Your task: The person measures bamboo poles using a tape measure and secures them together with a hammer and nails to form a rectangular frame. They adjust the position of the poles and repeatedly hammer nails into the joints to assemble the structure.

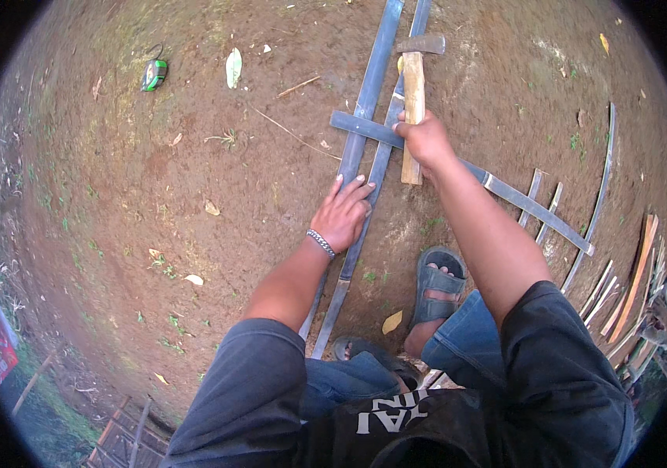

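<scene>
My right hand point(427, 144) is closed around the wooden handle of a hatchet point(414, 86). Its metal head is at the far end, the edge facing right. Two long, bluish-grey slats run away from me side by side, a wider left slat point(380, 62) and a narrower right slat point(354, 249). My left hand point(341, 214) lies over both with fingers spread, pressing on them; a chain bracelet circles that wrist. A similar crosspiece point(361, 127) lies across the two slats. It passes beneath my right hand and forearm and continues to the right.
Short strips point(531, 195) and a long curved strip point(602, 179) lie by the crosspiece's right end. A pile of split wood point(638, 273) is at the far right. A green and black tape measure point(154, 74) lies at the upper left. My sandalled foot point(439, 288) stands close to the slats.
</scene>
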A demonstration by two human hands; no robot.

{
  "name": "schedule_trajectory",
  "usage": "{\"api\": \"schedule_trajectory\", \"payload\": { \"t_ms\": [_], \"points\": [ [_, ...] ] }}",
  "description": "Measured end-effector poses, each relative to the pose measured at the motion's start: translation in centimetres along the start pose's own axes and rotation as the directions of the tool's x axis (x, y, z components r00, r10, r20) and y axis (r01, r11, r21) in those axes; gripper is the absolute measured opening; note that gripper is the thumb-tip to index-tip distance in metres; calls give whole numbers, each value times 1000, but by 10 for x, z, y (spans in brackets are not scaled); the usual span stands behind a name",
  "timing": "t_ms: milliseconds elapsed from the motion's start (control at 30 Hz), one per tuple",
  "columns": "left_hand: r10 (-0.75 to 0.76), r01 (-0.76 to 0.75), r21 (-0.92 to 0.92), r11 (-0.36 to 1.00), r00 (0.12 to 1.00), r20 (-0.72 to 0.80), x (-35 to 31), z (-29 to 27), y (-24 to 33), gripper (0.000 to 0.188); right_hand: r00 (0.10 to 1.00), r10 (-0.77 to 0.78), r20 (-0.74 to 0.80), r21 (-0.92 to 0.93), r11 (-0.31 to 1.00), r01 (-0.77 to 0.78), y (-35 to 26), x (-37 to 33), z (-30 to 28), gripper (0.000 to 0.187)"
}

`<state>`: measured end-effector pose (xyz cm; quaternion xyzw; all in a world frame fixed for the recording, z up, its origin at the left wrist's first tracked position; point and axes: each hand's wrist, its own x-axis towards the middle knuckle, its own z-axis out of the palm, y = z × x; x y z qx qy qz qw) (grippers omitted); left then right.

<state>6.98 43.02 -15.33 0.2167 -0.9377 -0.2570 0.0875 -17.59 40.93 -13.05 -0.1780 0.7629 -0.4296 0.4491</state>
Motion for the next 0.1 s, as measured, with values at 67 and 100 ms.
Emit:
{"api": "schedule_trajectory", "payload": {
  "t_ms": [67,100],
  "points": [
    [4,-3,-17,1000,1000,7,0,0,1,11,1000,-2,16,15,1000,2,-2,-2,-1,34],
    [7,-6,-25,1000,1000,10,0,0,0,11,1000,-3,12,17,1000,2,-1,-2,-2,34]
  ]
}}
